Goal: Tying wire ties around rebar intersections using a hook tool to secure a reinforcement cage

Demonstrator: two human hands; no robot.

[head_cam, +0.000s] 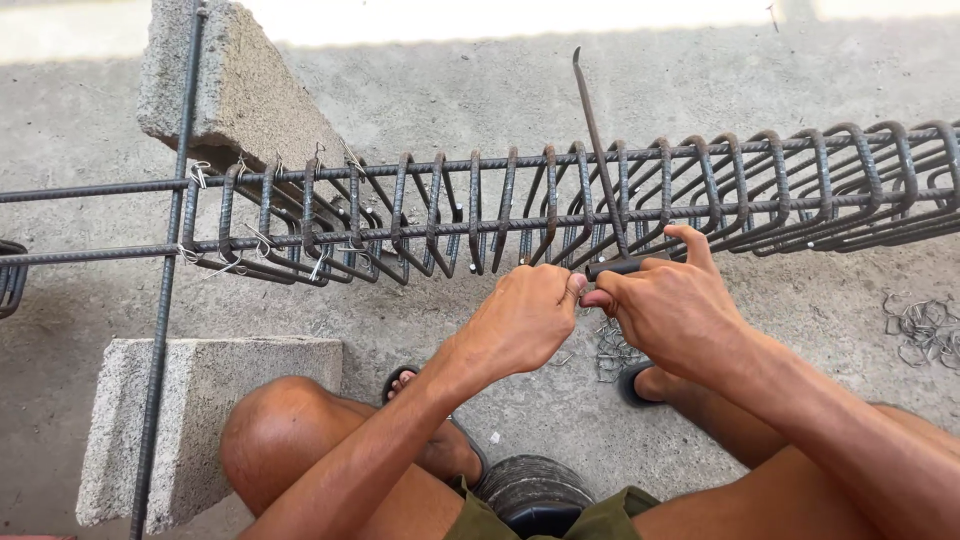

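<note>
A long rebar cage [480, 215] of rusty stirrups on horizontal bars runs across the view at knee height. My left hand [525, 318] pinches a stirrup on the near bar, fingers closed on it. My right hand [670, 305] grips the dark handle of a hooked tying tool [598, 150], whose thin shaft sticks up past the cage. The two hands touch at the near bar. Some stirrups on the left carry wire ties.
Two concrete blocks [240, 90] [200, 400] support a crosswise bar [165, 290] at the left. Loose wire ties lie on the concrete ground at the right [925, 328] and under my hands [612, 352]. My knees, sandalled feet and a dark round seat [535, 490] are below.
</note>
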